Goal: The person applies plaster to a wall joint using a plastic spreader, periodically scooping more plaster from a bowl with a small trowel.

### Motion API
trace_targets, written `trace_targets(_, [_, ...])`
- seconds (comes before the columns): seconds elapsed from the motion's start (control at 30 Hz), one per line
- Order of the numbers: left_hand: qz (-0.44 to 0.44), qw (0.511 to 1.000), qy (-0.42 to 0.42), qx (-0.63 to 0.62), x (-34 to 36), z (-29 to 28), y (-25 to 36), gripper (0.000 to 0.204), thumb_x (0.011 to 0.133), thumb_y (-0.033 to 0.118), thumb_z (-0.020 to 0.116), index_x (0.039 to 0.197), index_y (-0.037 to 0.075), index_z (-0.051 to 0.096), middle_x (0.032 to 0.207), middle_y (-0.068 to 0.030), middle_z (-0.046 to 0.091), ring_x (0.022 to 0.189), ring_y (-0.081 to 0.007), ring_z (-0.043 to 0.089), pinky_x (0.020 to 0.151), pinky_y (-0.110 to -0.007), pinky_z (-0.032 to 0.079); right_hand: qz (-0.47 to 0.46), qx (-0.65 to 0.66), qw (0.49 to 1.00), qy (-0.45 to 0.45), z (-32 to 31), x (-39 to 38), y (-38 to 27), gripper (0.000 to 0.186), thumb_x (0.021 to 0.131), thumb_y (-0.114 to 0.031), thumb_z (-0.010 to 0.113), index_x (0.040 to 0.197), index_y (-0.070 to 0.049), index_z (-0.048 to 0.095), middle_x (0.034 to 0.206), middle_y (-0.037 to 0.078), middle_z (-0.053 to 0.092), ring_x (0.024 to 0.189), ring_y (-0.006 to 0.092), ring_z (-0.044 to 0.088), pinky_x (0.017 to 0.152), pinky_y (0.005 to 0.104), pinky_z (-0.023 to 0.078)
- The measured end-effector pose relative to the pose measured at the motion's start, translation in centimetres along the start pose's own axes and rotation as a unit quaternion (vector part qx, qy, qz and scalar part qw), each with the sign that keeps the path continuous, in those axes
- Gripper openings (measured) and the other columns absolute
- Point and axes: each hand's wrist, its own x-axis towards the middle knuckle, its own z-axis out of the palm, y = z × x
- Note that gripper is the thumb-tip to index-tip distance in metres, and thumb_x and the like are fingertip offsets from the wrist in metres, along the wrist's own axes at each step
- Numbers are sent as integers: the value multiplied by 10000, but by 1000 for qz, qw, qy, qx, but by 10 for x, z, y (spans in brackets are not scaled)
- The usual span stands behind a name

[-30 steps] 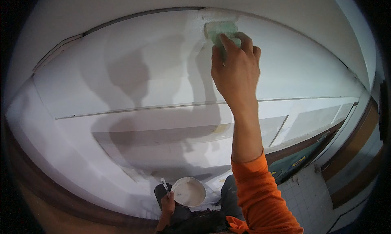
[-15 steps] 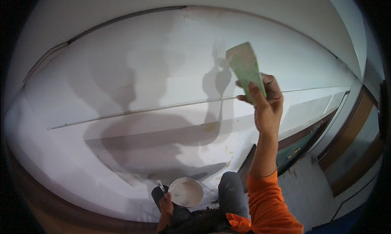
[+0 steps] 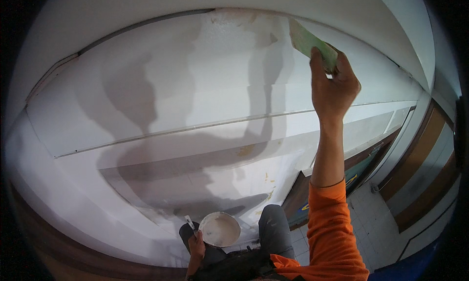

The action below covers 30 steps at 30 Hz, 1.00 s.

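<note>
My right hand (image 3: 336,85) is raised high and closed round a green, flat putty spreader (image 3: 309,40). The spreader's wide end is up by the white wall panel (image 3: 205,80), near its top edge; whether it touches is hard to tell. Left of it, a wet-looking beige smear of filler (image 3: 239,18) runs along that edge. Low down, my left hand (image 3: 197,244) is closed on a slim, pale-ended tool (image 3: 189,221), perhaps a putty knife. Beside that hand sits a round tub (image 3: 239,230) of beige filler paste. Its grip on the tub, if any, is hidden.
A thin ledge (image 3: 195,129) crosses the wall below the panel. A dark gap (image 3: 146,26) runs along the upper left edge. At right are a brown-framed door (image 3: 415,163) and a tiled floor (image 3: 364,222). My knees (image 3: 276,229) show below. Shadows cover much of the wall.
My right hand has moved up and slightly right, turning the spreader toward the panel's top edge. A filler smear now shows there. My left hand and the tub have barely shifted.
</note>
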Motion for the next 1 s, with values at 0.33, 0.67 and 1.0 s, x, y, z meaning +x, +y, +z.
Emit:
trace_targets(0.33, [-41, 998, 4, -49, 2, -4, -25, 434, 1029, 314, 537, 983, -90, 688, 851, -93, 711, 801, -147, 628, 727, -358, 497, -3, -11, 1000, 27, 54, 10, 3, 164, 872, -117, 731, 1026, -62, 748, 890, 116, 751, 755, 228, 739, 666, 327, 580])
trace_targets(0.67, [-28, 999, -10, 26, -11, -10, 23, 460, 1027, 326, 532, 1010, -111, 677, 901, -132, 724, 832, -173, 642, 759, -367, 497, -36, -70, 995, 56, 100, -5, -35, 211, 885, -93, 680, 1090, -87, 731, 860, 130, 750, 774, 261, 739, 668, 360, 597])
trace_targets(1.0, [13, 999, 2, 42, -6, -7, 10, 441, 1027, 317, 532, 903, -86, 664, 804, -152, 696, 737, -181, 597, 682, -410, 470, -56, 2, 998, 13, 143, -17, -103, 387, 736, -31, 688, 1111, -127, 686, 959, 74, 741, 858, 287, 692, 650, 399, 586])
